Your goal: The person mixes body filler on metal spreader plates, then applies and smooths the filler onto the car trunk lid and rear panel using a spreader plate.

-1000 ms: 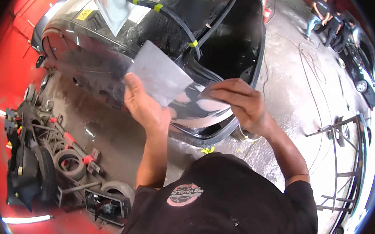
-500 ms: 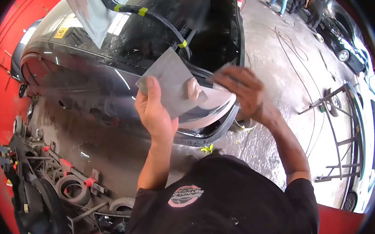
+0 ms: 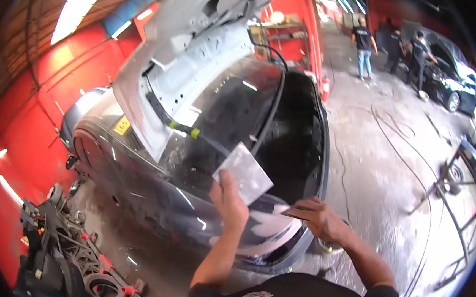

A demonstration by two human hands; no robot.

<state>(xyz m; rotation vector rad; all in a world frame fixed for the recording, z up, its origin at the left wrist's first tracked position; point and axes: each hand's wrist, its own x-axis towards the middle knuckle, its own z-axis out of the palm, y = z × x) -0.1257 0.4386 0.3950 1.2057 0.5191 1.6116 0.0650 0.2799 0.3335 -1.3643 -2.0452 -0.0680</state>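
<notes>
Holding a pale plate (image 3: 244,174) in the left hand (image 3: 230,207) near the rear corner of the car (image 3: 157,198), pinching a thin tool (image 3: 294,213) in the right hand (image 3: 324,221) close by it (touching or not, cannot tell).

Left hand (image 3: 230,206) of the person, thumb uppermost, supporting a flat, square, pale grey plate (image 3: 245,174); right hand (image 3: 324,222) pinching a thin, flat, dark spreader (image 3: 295,213) near the pale-patched rear corner (image 3: 270,231) of a glossy dark grey car (image 3: 152,189); contact cannot be told. The light grey metal trunk lid (image 3: 190,81) stands raised. Upper right: 3 people (image 3: 363,42) in dark shirts, near a black car (image 3: 440,80).
</notes>
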